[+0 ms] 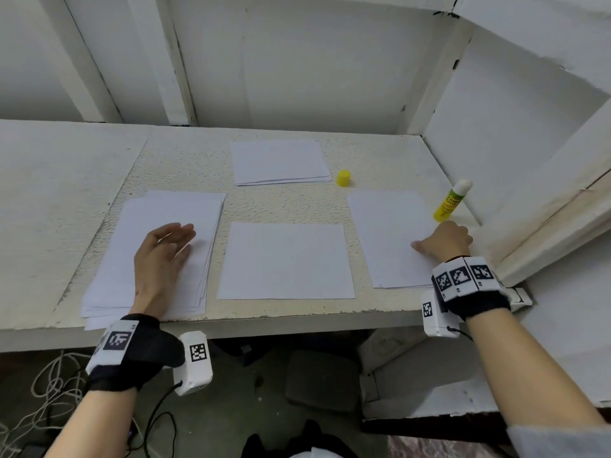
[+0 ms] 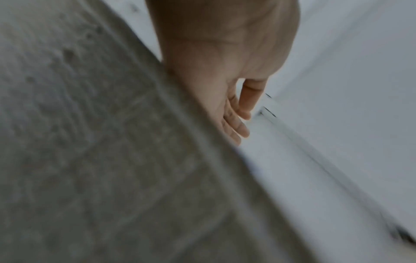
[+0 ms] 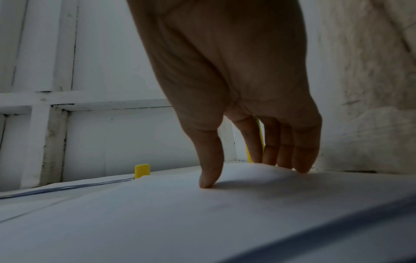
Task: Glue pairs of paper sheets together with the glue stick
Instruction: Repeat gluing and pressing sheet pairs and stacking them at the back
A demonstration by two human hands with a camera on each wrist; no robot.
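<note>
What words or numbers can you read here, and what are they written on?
Glue stick: green lettering on its yellow label, too blurred to read.
Left wristband: a black-and-white square code pattern, no words.
Right wristband: black-and-white square code patterns, no words.
Paper sheets: blank.
Yellow cap: nothing written on it.

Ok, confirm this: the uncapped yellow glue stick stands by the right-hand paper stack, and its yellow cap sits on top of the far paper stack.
Not quite. The head view shows the small yellow plastic cap on the bare table, just right of the far stack of white paper sheets, not on it. The uncapped yellow glue stick does stand by the right-hand white paper stack.
</note>
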